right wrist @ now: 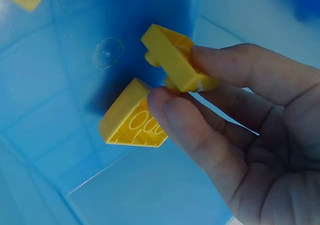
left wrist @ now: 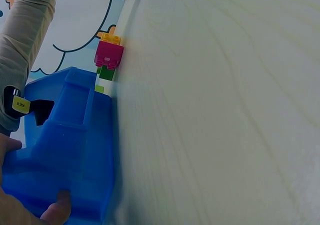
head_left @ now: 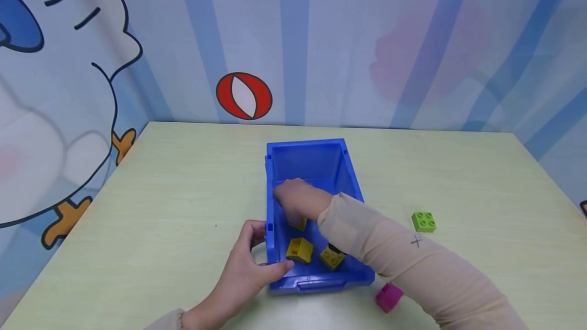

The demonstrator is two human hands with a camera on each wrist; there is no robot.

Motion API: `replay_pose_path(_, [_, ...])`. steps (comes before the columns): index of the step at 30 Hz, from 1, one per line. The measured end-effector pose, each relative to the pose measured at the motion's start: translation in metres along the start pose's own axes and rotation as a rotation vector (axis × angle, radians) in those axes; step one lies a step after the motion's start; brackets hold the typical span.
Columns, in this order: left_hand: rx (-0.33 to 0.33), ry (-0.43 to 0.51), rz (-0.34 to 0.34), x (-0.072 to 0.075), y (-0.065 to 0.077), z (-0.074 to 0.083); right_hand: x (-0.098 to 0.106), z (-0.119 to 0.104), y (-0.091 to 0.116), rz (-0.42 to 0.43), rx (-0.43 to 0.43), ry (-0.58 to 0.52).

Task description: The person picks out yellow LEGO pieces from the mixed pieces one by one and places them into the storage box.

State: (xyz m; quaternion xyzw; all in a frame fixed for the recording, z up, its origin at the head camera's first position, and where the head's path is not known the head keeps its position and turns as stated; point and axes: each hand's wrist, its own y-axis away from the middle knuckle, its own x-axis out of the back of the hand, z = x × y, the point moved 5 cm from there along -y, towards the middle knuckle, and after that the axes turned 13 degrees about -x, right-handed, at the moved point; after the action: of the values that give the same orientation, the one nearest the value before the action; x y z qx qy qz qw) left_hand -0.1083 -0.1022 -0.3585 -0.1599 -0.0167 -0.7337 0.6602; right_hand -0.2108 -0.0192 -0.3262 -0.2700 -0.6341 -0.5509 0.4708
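Observation:
A blue plastic bin (head_left: 316, 285) stands mid-table with several yellow toy bricks inside. My left hand (head_left: 247, 269) grips its left wall near the front corner, thumb over the rim. In the left wrist view the fingers lie against the bin's side (left wrist: 75, 160). My right hand (head_left: 300, 200) reaches down inside the bin. Thumb and fingers pinch a yellow toy brick (right wrist: 172, 60), studs facing away from the palm. Just beside the fingertips another yellow brick (right wrist: 125, 117) lies with its hollow underside showing. Nearer the bin's front are two more yellow bricks, one left (head_left: 300, 250) and one right (head_left: 332, 257).
A magenta brick (head_left: 389, 297) lies outside the bin's front right corner, close to the right sleeve. Farther right on the table sits a light green brick (head_left: 424, 222). A printed cloth wall (head_left: 339, 45) borders the table's back.

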Motion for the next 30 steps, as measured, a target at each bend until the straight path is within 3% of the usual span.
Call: replay_pose_path(30, [0.046, 0.044, -0.014, -0.0005, -0.0002, 0.0004, 0.002, 0.0007, -0.0008, -0.021, -0.03, -0.007])
